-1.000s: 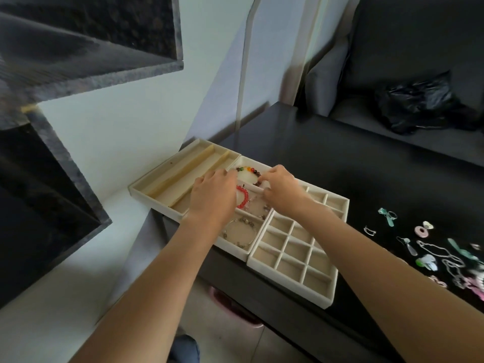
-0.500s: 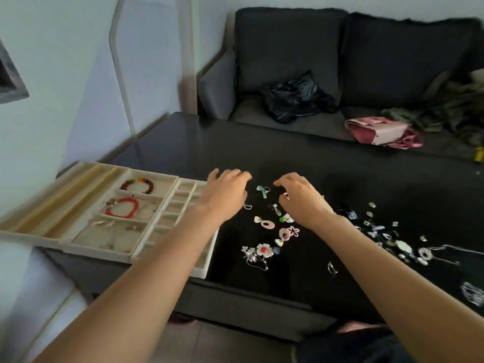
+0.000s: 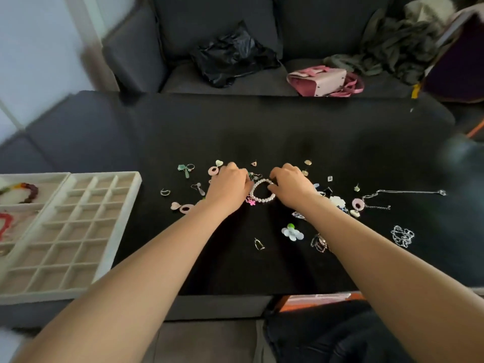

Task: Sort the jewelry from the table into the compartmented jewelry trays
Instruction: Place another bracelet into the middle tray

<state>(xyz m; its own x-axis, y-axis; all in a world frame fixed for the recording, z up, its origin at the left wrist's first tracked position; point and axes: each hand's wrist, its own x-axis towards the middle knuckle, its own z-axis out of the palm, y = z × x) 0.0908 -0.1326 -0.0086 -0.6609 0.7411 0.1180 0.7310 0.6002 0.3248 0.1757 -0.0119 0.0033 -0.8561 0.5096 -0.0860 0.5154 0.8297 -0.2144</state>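
Observation:
A pale pink beaded bracelet (image 3: 262, 199) lies on the black table (image 3: 262, 127) among scattered jewelry. My left hand (image 3: 229, 188) pinches its left side and my right hand (image 3: 290, 186) pinches its upper right side, both with curled fingers. A cream tray with many small square compartments (image 3: 78, 231) sits at the table's left edge. To its left a second tray (image 3: 15, 208) holds a multicoloured bead bracelet (image 3: 25, 191) and a red bracelet (image 3: 5, 224). Earrings, pendants, a white flower piece (image 3: 292, 232) and silver chains (image 3: 402, 235) lie around my hands.
A dark sofa stands behind the table with a black plastic bag (image 3: 230, 56), a pink handbag (image 3: 324, 79) and grey cloth (image 3: 387, 40) on it. A long silver necklace (image 3: 408, 192) stretches toward the right.
My view swung right from the trays to the loose jewelry. Both hands left the bracelet tray, crossed to the pile, and now pinch the pink beaded bracelet.

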